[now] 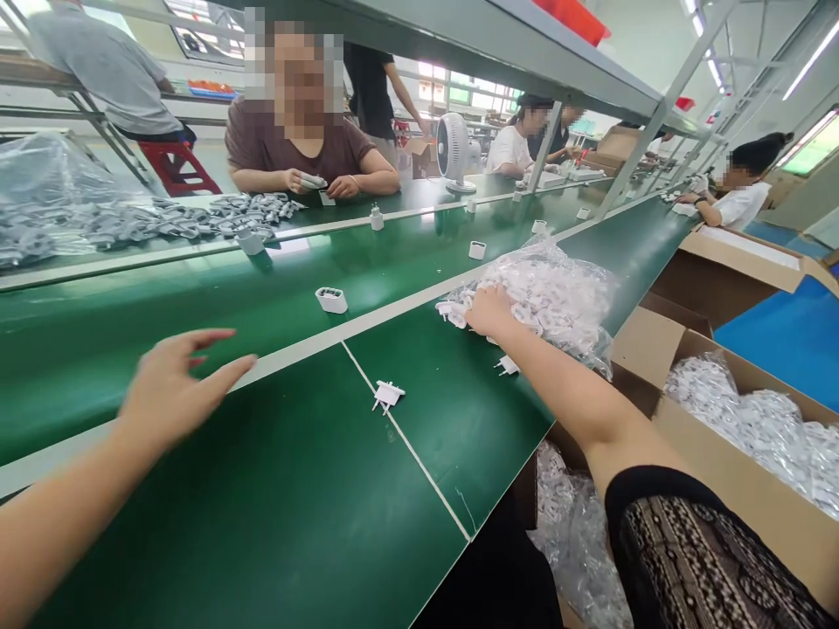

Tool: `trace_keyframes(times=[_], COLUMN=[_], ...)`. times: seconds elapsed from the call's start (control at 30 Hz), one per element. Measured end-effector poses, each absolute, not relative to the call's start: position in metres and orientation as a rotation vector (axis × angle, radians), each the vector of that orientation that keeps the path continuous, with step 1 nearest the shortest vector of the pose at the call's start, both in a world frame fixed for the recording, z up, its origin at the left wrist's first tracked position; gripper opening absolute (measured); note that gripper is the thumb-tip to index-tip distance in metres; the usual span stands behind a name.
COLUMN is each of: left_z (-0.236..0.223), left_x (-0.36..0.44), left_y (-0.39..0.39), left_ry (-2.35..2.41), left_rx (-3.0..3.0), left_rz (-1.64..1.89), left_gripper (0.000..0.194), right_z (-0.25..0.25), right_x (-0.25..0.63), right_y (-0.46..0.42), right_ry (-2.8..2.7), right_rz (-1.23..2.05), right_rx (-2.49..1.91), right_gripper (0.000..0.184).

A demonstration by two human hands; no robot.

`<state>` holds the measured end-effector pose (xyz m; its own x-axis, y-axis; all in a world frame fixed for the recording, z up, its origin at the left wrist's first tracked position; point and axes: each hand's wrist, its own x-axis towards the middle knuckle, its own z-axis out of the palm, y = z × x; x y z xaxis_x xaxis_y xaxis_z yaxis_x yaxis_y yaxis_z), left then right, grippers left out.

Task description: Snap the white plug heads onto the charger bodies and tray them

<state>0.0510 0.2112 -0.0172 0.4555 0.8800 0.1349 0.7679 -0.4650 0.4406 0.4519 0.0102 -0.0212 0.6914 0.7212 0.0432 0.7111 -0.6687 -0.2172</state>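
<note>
My left hand (171, 384) hovers over the near edge of the conveyor with thumb and fingers apart, holding nothing. My right hand (491, 312) is at the mouth of a clear plastic bag (573, 284) full of white plug parts. Its fingers curl down among the loose parts (451, 313); what they grip is hidden. One white two-pin plug part (388, 395) lies on the green table between my hands. Another two-pin part (507, 365) rests just below my right wrist. On the belt, a white oval charger housing (331, 300) stands beyond my left hand.
More housings (477, 251) are spread along the green belt (406, 249). Across it a co-worker (308, 140) holds a white piece, beside a heap of grey-white parts (197, 218) and a fan (452, 153). Cardboard boxes (740, 454) with bagged parts stand right. A shelf (524, 52) hangs overhead.
</note>
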Motion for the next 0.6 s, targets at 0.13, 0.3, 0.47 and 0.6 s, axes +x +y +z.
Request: trace_keyframes(times=[0.13, 0.3, 0.47, 0.6], left_z=[-0.018, -0.019, -0.008, -0.002], left_x=[0.143, 0.188, 0.174, 0.133], left_y=[0.231, 0.235, 0.212, 0.174], left_ry=[1.31, 1.312, 1.299, 1.305], left_rx=[2.232, 2.03, 1.983, 1.972], left_rz=[0.463, 0.443, 0.557, 0.616], left_gripper=[0.102, 0.11, 0.081, 0.069], right_z=[-0.013, -0.001, 0.003, 0.003], right_x=[0.46, 0.462, 0.451, 0.438], right_y=[0.037, 0.037, 0.01, -0.012], right_ry=[-1.011, -1.09, -1.341, -1.519], right_rz=[0.147, 0.242, 0.244, 0.207], right_rx=[-2.858, -2.915, -2.846, -2.778], right_gripper=[0.077, 0.058, 0.039, 0.032])
